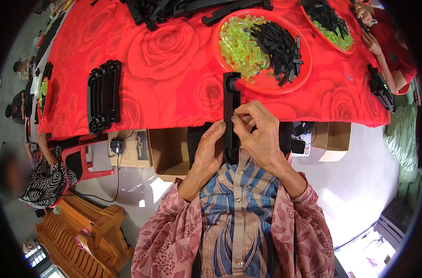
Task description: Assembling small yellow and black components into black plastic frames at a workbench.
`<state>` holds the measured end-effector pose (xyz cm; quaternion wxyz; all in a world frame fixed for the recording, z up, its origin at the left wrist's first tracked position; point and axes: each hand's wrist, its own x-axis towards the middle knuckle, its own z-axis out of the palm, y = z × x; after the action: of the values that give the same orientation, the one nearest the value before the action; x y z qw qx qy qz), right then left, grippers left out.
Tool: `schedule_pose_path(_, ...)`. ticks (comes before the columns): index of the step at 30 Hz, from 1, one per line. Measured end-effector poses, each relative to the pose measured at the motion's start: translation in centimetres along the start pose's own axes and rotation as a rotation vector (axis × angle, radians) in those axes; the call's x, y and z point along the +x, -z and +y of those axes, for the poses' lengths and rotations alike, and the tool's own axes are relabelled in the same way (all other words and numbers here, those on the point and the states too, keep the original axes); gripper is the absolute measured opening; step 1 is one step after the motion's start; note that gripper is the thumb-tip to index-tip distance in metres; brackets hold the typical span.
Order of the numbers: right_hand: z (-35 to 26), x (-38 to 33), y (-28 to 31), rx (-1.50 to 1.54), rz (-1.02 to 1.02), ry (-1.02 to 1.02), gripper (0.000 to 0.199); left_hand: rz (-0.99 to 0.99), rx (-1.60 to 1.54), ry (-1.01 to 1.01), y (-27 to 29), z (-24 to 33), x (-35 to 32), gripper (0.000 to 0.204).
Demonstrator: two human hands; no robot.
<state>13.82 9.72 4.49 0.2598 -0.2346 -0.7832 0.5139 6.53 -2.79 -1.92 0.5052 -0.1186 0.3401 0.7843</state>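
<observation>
A long black plastic bar [228, 104] with raised ends stands upright in the picture at the table's front edge, its far end over the red cloth. My left hand [210, 149] grips it from the left side, the thumb along its edge. Against its right side, my right hand [262, 134] pinches thumb and forefinger together on a tiny piece whose kind I cannot make out. Just beyond lies a red plate [285, 88] with small clear yellow-green pieces [241, 41] on its left and short black strips [280, 53] on its right.
A row of similar black bars [104, 97] lies at the left, and more bars [183, 9] lie at the back. Another red plate [351, 49] stands back right, near a co-worker's hands [371, 44]. Cardboard boxes [169, 155] sit under the table; a wooden bench [81, 236] stands lower left.
</observation>
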Motion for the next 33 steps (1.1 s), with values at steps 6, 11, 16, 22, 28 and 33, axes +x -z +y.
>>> schedule_pose_path(6,0.1,-0.5,-0.3,-0.15,0.04,0.082,0.016,-0.061,-0.001,0.001,0.1,-0.2,0.0,0.024)
schedule_pose_path(11,0.4,-1.1,-0.1,-0.318,0.027,0.209,0.024,-0.114,0.003,-0.019,0.3,-0.5,-0.2,0.027)
schedule_pose_path(16,0.9,-1.4,0.0,-0.471,0.021,0.322,0.03,-0.119,0.006,-0.016,0.8,-0.9,0.1,0.026)
schedule_pose_path(22,0.7,-1.5,-0.3,-0.46,0.023,0.298,0.026,-0.07,0.006,-0.031,0.8,-1.0,0.1,0.025)
schedule_pose_path(28,0.7,-1.4,-0.5,-0.412,0.125,0.307,0.025,-0.057,0.036,-0.069,0.9,-1.3,0.2,0.027)
schedule_pose_path(33,-0.2,-1.1,-0.9,-0.082,0.238,0.055,0.026,-0.163,0.046,-0.106,1.2,-1.3,0.1,0.028)
